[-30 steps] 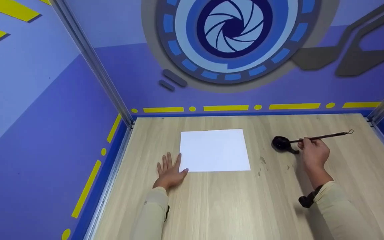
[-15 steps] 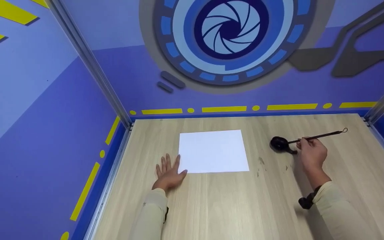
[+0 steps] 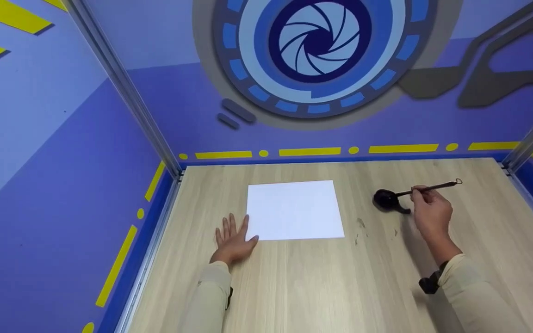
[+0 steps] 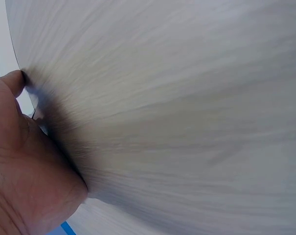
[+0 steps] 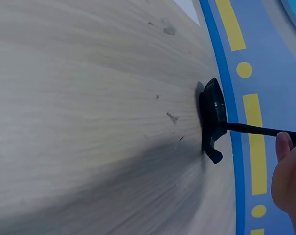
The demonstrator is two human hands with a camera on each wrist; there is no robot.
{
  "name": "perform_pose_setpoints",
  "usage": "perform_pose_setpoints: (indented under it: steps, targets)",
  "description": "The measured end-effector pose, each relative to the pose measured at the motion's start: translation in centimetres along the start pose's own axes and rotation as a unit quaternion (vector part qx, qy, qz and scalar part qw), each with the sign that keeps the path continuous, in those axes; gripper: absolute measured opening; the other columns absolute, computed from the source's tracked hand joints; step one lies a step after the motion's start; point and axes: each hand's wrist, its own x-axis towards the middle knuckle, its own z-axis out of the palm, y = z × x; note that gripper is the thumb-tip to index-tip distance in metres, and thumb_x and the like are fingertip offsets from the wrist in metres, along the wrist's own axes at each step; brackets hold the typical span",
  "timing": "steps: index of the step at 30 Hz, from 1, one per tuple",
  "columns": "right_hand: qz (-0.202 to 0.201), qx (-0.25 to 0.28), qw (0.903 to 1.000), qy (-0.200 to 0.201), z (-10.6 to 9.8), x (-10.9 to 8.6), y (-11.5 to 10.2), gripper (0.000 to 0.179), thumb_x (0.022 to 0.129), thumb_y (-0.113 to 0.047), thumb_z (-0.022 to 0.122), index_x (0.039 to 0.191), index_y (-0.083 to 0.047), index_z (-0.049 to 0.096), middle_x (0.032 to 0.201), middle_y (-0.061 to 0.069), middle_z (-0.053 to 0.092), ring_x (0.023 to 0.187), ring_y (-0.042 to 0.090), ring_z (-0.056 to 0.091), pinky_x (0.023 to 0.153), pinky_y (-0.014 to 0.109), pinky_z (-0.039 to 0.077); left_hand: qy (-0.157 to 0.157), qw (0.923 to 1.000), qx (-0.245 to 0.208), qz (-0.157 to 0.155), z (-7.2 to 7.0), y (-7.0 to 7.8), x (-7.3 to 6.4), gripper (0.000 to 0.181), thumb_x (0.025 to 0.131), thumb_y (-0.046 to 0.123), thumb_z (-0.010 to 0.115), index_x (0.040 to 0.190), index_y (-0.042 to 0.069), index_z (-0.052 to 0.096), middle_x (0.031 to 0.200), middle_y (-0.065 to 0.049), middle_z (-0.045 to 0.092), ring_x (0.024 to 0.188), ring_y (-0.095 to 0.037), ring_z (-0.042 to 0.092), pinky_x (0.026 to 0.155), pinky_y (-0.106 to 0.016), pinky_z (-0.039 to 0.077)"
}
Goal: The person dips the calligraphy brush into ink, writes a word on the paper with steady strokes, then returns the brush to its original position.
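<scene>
My left hand (image 3: 233, 243) rests on the table with its fingers spread. Its thumb and index finger lie at the lower left corner of a white sheet of paper (image 3: 295, 210). My right hand (image 3: 433, 213) pinches the dark handle of a calligraphy brush (image 3: 437, 187) with a hanging loop at its end. The brush's tip reaches into a small round black ink dish (image 3: 386, 200) with a curved handle, so the bristles are hidden. In the right wrist view the ink dish (image 5: 214, 112) stands on the table, the brush shaft (image 5: 253, 129) slanting into its bowl.
Dark smudges (image 3: 360, 226) mark the wooden table (image 3: 294, 286) between the paper and the dish. Blue-purple panels (image 3: 123, 152) rise along the back and sides, joined by metal posts (image 3: 127, 92) at the corners.
The brush's looped end has swung left and the handle now looks shorter in the head view. My right hand has shifted slightly. My left hand and the paper stay in place.
</scene>
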Motion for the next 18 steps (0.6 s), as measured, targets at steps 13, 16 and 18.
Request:
perform_pose_setpoints:
  steps: [13,16,18]
  targets:
    - [-0.192,-0.112,0.9746,-0.025,0.3,-1.7,1.6,0.023,0.104,-0.016,0.066,0.118,-0.004,0.081,0.115,0.02,0.082,0.085,-0.031,0.05,0.075,-0.004,0.039,-0.016,0.9998,-0.011,-0.009,-0.7,0.9,-1.1,0.083,0.106,0.058,0.046,0.174,0.029,0.009,0.179,-0.017,-0.025,0.165,-0.04,-0.029,0.129,-0.065,-0.022]
    - [-0.218,-0.122,0.9679,-0.03,0.4,-2.0,1.7,0.02,0.102,-0.011,0.067,0.113,-0.002,0.081,0.108,0.02,0.082,0.084,-0.032,0.048,0.075,-0.005,0.038,-0.006,0.9999,-0.008,-0.005,-0.5,0.8,-0.9,0.082,0.106,0.058,0.046,0.174,0.028,0.011,0.179,-0.019,-0.023,0.165,-0.042,-0.027,0.13,-0.066,-0.02]
    - [-0.209,-0.125,0.9691,-0.035,0.4,-2.2,1.7,0.021,0.102,-0.013,0.067,0.113,-0.003,0.081,0.106,0.019,0.083,0.083,-0.031,0.048,0.075,-0.004,0.039,-0.001,1.0,-0.007,-0.004,-0.3,0.5,-0.5,0.082,0.106,0.058,0.046,0.174,0.029,0.011,0.179,-0.018,-0.023,0.165,-0.041,-0.027,0.13,-0.066,-0.019]
